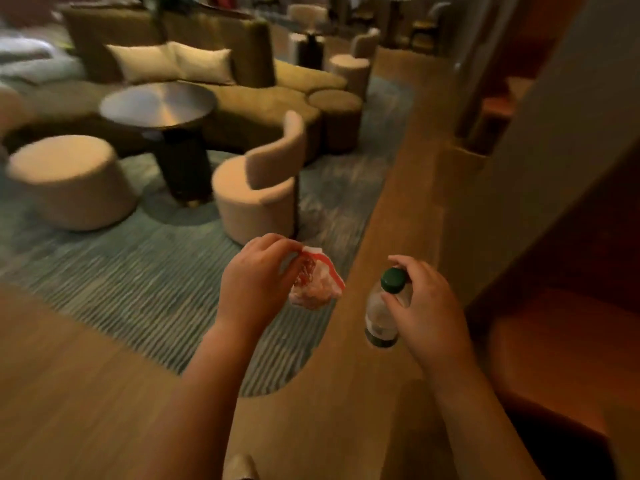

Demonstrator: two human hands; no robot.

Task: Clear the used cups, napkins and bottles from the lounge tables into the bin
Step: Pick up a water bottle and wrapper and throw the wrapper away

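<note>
1. The relation that matters: both task things are already in the hands, carried above the floor, and no bin shows anywhere in the view. Which way the bin lies cannot be told, so neither hand can be called nearer to it.
2. The left hand (254, 282) is curled round a crumpled napkin (317, 289). The wad sticks out to the right of the fingers, into the gap between the two hands, over the edge of the striped carpet (121, 271).
3. The right hand (424, 306) pinches a plastic bottle (381, 317) at the neck, fingertips just beside the green cap (393, 279). The bottle hangs with its long axis nearly upright, cap up and base down, over the wooden floor (381, 168).
4. Looks: the napkin is white paper with red marking, balled up loosely and likely very light. The bottle is clear with a dark band near its base, and whether any liquid is left inside is hard to tell.
5. The two hands are near each other but apart, and the napkin and bottle do not touch.
6. Judgement: this is the carrying step, and dropping each thing calls only for loosening the fingers over the bin's mouth.
7. Up and to the left stands a round surface (157, 105) with a curved-back chair (259, 188) beside it. The view is blurred.
</note>
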